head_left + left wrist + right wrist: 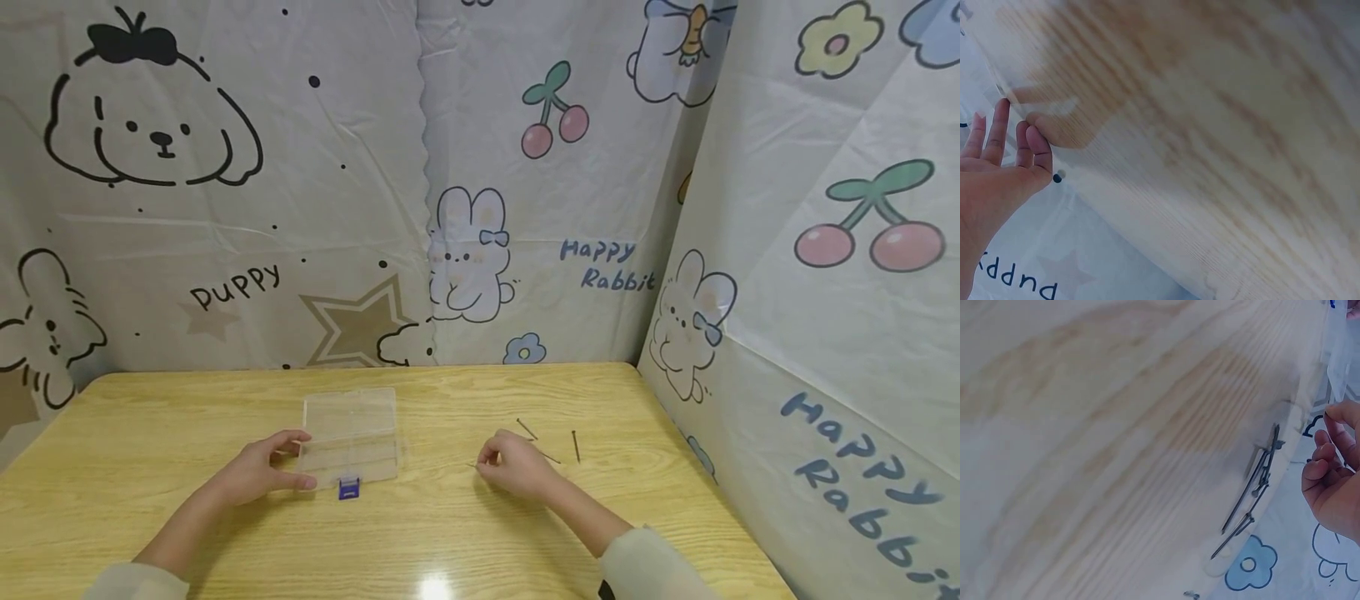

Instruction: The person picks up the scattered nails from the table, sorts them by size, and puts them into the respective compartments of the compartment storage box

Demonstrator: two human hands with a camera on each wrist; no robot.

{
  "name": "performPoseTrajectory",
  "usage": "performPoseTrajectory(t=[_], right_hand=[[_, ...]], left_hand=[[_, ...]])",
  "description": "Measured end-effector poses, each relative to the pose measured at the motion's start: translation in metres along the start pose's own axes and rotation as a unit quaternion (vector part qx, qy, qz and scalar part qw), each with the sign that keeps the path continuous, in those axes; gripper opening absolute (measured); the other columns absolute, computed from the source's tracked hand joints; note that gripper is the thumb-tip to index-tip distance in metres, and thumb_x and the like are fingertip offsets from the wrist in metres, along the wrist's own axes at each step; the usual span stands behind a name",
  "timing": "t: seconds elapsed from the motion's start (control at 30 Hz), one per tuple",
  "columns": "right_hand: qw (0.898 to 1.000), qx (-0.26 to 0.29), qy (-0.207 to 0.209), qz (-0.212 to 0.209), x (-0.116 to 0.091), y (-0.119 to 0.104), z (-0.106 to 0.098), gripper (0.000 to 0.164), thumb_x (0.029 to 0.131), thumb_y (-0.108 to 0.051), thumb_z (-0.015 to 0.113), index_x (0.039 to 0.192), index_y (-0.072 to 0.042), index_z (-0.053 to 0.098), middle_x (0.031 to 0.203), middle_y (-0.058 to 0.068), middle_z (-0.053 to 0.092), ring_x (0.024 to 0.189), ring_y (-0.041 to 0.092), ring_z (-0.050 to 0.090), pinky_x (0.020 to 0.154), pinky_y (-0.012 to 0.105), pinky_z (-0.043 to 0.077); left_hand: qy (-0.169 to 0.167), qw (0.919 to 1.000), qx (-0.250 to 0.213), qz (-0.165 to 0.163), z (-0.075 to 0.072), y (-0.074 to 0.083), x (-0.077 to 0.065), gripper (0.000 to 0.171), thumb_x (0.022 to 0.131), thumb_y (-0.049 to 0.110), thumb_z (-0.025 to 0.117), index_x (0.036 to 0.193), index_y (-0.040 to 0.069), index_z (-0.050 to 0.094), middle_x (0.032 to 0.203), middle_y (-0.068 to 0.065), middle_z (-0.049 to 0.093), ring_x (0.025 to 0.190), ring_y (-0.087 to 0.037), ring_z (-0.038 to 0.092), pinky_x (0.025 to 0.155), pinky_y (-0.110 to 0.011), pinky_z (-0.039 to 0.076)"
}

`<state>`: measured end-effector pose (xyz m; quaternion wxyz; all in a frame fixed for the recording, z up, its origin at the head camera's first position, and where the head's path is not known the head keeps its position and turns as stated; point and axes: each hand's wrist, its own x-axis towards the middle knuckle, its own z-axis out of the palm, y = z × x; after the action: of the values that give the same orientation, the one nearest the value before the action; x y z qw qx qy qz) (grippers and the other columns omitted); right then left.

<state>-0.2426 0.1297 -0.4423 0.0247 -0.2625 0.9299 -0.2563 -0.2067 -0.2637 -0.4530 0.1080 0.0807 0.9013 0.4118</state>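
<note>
There are two hands (251, 475), one table (420, 533), one clear box (349, 418), one blue latch (349, 488) and at least three nails (576, 447).

We see a clear, smooth plastic box (349, 419); beneath it, glossy wood-grain tabletop (420, 533); right of it, metal nails (576, 446); behind, creased cloth (352, 221).

Free passage up centre of head view: bare tabletop (435, 525) between clear box (352, 457) and right hand (521, 467). Left hand (258, 473) blocks box's left side; blue latch (349, 488) juts from front. Nails (576, 447) obstruct centre-right. Printed cloth (360, 158) walls far edge.
</note>
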Motion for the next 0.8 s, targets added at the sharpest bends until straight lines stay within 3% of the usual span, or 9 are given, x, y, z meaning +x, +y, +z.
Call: performPoseTrajectory(t=[0.8], right_hand=[[1.0,0.004,-0.012,-0.01,0.028,-0.036,0.015,0.008,0.086,-0.02,0.065,0.081,-0.014,0.068,0.081,-0.003,0.056,0.069,0.004,0.046,0.063,0.019,0.042]], left_hand=[[0.001,1.0,0.005,-0.006,0.001,-0.005,0.003,0.078,0.075,0.039,0.077,0.136,0.004,0.041,0.128,-0.025,0.05,0.116,-0.046,0.046,0.091,-0.055,0.043]])
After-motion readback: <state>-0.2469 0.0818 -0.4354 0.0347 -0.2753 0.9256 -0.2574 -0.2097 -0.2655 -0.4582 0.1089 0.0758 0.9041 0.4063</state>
